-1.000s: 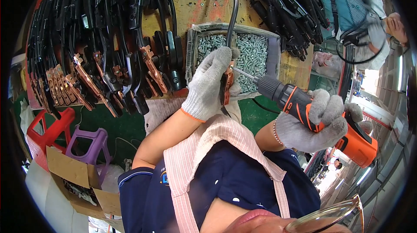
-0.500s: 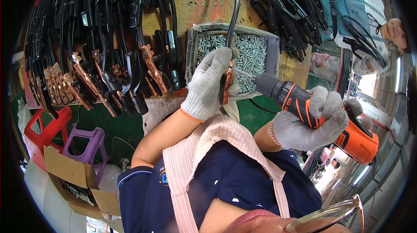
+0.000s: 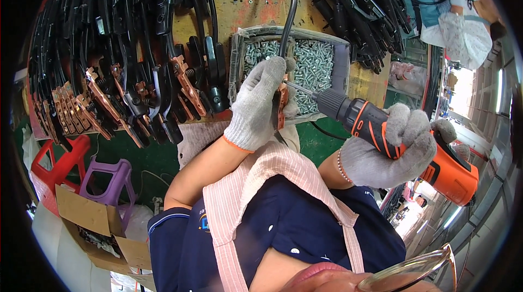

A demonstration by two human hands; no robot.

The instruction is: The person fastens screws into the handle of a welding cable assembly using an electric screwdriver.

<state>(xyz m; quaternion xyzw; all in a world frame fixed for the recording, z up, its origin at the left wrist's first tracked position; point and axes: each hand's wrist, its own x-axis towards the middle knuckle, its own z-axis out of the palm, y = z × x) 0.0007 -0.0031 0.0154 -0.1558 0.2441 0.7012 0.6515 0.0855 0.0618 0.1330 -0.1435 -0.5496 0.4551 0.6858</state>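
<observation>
Left hand (image 3: 253, 107) gripping clamp (image 3: 283, 102) over near edge of screw tray (image 3: 342, 74). Right hand (image 3: 384, 161) closed round drill (image 3: 359, 117), bit (image 3: 300, 89) meeting clamp from right. Best: bit straight, clamp braced firmly.

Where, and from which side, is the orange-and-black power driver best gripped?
Probably by the middle of the power driver, between its dark chuck and orange rear end, coming from the lower right as the right hand does. It lies slanted, its bit pointing up-left at the copper piece, so that side keeps the hold clear of bit and chuck.
</observation>
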